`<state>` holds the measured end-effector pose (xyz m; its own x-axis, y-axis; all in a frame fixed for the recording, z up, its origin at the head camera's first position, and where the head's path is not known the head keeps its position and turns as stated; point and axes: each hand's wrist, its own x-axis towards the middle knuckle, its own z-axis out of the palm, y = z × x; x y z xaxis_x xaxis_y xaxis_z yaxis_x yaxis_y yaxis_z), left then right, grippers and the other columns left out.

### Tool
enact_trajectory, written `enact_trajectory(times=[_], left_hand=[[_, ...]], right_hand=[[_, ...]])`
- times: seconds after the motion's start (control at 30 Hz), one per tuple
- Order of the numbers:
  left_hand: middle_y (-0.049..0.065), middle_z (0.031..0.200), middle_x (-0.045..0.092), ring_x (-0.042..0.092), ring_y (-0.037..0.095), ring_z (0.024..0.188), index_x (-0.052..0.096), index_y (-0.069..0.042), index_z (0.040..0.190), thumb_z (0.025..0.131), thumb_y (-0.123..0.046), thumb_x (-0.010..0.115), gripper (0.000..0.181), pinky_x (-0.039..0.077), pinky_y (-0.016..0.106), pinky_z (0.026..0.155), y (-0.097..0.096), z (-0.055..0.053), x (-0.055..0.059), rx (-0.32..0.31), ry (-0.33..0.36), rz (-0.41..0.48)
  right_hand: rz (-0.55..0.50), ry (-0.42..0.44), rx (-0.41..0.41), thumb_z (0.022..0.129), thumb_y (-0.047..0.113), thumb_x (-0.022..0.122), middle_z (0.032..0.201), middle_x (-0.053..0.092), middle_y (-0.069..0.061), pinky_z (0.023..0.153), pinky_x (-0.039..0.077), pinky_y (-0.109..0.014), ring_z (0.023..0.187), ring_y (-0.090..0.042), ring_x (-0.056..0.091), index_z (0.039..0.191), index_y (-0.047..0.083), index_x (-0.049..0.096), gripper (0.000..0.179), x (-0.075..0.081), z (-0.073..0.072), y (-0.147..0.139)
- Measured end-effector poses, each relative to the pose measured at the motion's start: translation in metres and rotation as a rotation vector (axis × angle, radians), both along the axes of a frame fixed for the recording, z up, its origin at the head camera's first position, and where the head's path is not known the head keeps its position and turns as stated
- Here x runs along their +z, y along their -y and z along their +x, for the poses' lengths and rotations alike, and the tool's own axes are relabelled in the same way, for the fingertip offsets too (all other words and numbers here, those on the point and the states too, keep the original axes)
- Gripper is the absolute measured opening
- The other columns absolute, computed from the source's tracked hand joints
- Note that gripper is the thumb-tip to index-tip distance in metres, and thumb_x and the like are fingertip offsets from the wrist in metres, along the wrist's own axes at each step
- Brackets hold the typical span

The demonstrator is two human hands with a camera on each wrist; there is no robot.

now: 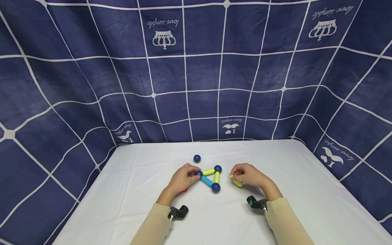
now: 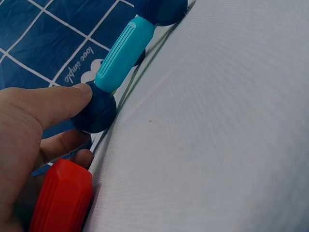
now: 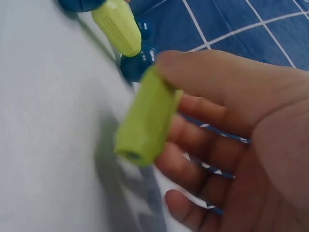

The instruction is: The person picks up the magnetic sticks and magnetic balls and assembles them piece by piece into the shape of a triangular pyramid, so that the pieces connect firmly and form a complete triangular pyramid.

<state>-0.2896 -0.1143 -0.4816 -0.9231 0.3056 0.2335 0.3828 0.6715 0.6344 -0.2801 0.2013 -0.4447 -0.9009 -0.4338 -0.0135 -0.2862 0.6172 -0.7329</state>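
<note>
Rod-and-ball triangle (image 1: 208,182) (two yellow-green rods (image 1: 209,172), one light-blue rod (image 1: 206,180), dark blue corner balls (image 1: 215,188)) sits on white cloth (image 1: 220,217) between both hands, left hand (image 1: 182,177) pinching the left corner ball (image 2: 98,112) between thumb and fingers. Right hand (image 1: 250,175) grips a loose yellow-green rod (image 3: 147,118), right of the triangle and apart from it. Red rod (image 2: 63,198) shows by the left palm, held or not can't tell; spare blue ball (image 1: 197,158) lies behind the triangle.

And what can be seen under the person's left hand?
In the head view, part of a red rod shows beneath the left hand, which covers the rest. The left wrist view shows more of the rod. Whether anything else lies under the palm is hidden.
</note>
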Motion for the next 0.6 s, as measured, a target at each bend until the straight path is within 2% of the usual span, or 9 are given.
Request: enact_trajectory(times=[0.17, 0.33, 0.6], left_hand=[[-0.007, 0.101, 0.064, 0.056, 0.007, 0.086, 0.072, -0.023, 0.119, 0.09, -0.027, 0.074, 0.03, 0.046, 0.026, 0.077, -0.001, 0.001, 0.002, 0.0, 0.006, -0.008], [-0.006, 0.105, 0.067, 0.058, 0.008, 0.087, 0.07, -0.021, 0.119, 0.089, -0.027, 0.075, 0.031, 0.046, 0.028, 0.077, -0.001, 0.001, 0.001, 0.028, 0.033, 0.002], [-0.006, 0.103, 0.068, 0.055, 0.009, 0.084, 0.072, -0.022, 0.117, 0.089, -0.025, 0.075, 0.028, 0.045, 0.027, 0.075, -0.001, 0.002, 0.003, 0.025, 0.036, -0.002]], right_hand=[[-0.042, -0.085, -0.121, 0.089, 0.02, 0.074, 0.089, 0.065, 0.001, 0.068, 0.047, -0.025, 0.081, -0.016, 0.056, 0.097, 0.016, 0.069, 0.01, -0.001, -0.003, 0.008], [-0.101, -0.149, -0.211, 0.09, 0.02, 0.074, 0.093, 0.069, 0.0, 0.069, 0.049, -0.026, 0.084, -0.015, 0.059, 0.101, 0.016, 0.07, 0.012, 0.0, -0.004, 0.016], [-0.23, -0.267, -0.236, 0.089, 0.013, 0.074, 0.099, 0.074, -0.004, 0.075, 0.054, -0.024, 0.091, -0.017, 0.067, 0.105, 0.013, 0.069, 0.016, 0.001, -0.002, 0.029]])
